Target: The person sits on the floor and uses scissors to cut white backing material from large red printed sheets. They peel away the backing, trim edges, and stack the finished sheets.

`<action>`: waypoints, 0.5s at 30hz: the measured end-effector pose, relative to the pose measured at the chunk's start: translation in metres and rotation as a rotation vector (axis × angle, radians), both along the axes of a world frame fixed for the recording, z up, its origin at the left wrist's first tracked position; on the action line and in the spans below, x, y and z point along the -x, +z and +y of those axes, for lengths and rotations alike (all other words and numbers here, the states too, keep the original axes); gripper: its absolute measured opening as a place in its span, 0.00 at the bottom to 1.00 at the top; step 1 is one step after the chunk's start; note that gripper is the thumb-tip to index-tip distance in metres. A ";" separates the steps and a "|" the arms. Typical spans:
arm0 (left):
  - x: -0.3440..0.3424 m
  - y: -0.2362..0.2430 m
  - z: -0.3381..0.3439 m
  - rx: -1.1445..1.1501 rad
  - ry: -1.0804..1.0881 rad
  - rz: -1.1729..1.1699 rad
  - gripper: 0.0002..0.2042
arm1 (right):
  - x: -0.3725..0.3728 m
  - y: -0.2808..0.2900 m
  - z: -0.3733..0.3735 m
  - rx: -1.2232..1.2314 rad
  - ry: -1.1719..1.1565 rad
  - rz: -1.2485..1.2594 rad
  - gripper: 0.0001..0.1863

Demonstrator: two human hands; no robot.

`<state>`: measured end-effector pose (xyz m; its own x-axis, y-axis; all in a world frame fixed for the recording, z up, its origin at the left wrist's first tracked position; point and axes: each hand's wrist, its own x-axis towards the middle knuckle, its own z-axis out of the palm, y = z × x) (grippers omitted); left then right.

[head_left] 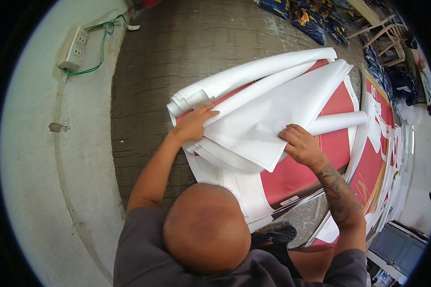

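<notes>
Two hands, well apart: the right hand (299,143) pinches the white sheet (268,112) mid-frame, thumb hard to see; the left hand (191,126) lies at its left edge, grip unclear. Beneath, partly hidden, red print (299,179); one outlet (73,51), upper left.

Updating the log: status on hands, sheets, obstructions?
Left hand on white sheets, left end. Right hand pinching their right edge. Red printed sheet underneath. White roll beside right hand, possibly in the way.

Pale wall (31,153), white socket box (73,51), grey-brown floor (187,38), cream chair (393,31)
</notes>
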<state>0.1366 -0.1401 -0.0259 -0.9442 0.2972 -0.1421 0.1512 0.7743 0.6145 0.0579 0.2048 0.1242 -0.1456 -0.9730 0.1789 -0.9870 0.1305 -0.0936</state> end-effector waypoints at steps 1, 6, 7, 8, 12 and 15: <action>0.001 -0.005 -0.004 0.058 0.013 -0.046 0.37 | -0.002 -0.001 0.001 0.012 -0.005 0.010 0.07; 0.015 -0.011 -0.006 0.065 0.070 0.186 0.47 | -0.016 0.002 0.001 0.096 -0.143 -0.177 0.10; 0.018 -0.012 -0.006 0.056 0.001 0.193 0.43 | -0.019 0.002 0.001 0.094 -0.208 -0.234 0.10; 0.021 -0.015 -0.006 0.024 -0.076 0.208 0.40 | -0.021 0.003 0.001 0.078 -0.299 -0.302 0.13; 0.032 -0.036 -0.014 -0.448 0.143 0.217 0.23 | -0.028 0.003 0.004 0.059 -0.327 -0.385 0.21; 0.051 -0.056 -0.029 -0.950 0.609 -0.089 0.13 | -0.029 0.001 0.007 0.056 -0.227 -0.331 0.22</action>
<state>0.0855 -0.1687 -0.0817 -0.9665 -0.1852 -0.1779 -0.1652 -0.0817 0.9829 0.0872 0.2119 0.1249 -0.4141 -0.8997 0.1381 -0.8491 0.3272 -0.4147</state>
